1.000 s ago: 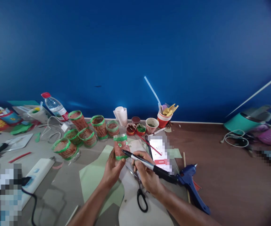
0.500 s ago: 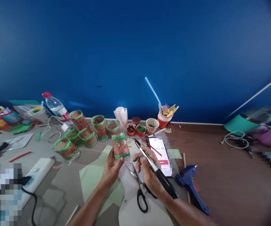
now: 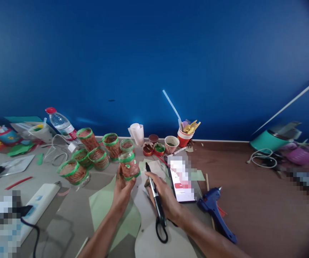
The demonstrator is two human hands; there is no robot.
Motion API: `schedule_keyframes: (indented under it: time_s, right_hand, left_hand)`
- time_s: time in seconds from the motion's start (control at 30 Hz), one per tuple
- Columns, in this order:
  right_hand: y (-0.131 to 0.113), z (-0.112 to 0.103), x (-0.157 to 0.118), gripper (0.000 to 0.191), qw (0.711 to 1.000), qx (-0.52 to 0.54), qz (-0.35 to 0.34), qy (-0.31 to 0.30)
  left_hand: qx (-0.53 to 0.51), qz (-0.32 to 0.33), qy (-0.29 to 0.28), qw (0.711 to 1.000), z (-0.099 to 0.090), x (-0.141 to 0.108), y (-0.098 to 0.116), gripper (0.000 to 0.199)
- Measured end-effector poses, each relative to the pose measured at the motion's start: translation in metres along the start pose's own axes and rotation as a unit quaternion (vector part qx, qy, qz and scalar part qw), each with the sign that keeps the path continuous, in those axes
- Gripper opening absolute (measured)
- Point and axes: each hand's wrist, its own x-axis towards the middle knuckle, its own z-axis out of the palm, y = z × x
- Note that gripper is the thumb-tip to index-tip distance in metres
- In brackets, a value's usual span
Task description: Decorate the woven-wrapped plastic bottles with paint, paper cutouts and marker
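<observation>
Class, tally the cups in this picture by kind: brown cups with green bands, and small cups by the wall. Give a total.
Brown cups with green bands: 7, counting the one in the left hand
Small cups by the wall: 5
Total: 12

Even, soft daylight, faint shadows; edges bend and darken, with pixelated patches at sides.

A grey table (image 3: 71,211) is carrying a water bottle (image 3: 61,123), a cluster of green-rimmed brown cups (image 3: 90,154), small paint pots (image 3: 154,147), a phone (image 3: 181,179), a blue glue gun (image 3: 215,213), scissors (image 3: 161,224), pale green paper sheets (image 3: 103,204) and a white cable (image 3: 264,159).
</observation>
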Motion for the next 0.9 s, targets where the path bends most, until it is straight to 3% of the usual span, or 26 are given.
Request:
schedule_keyframes:
  time_s: [0.17, 0.4, 0.7, 0.9]
  right_hand:
    - [-0.001, -0.003, 0.004, 0.065, 0.981, -0.15, -0.083, -0.089]
    - [0.003, 0.003, 0.006, 0.054, 0.968, -0.216, -0.101, -0.08]
    - [-0.014, -0.001, 0.011, 0.041, 0.969, -0.221, -0.062, -0.092]
    - [-0.022, -0.009, 0.024, 0.023, 0.957, -0.236, 0.029, -0.168]
  left_hand:
    - [-0.007, -0.019, 0.015, 1.0, 0.0, 0.003, 0.006, 0.067]
    - [-0.039, -0.042, 0.014, 0.998, 0.001, 0.003, 0.007, 0.071]
    - [-0.058, -0.054, 0.021, 0.997, 0.004, 0.002, 0.009, 0.079]
    - [-0.056, -0.042, 0.015, 0.997, 0.004, 0.001, 0.011, 0.067]
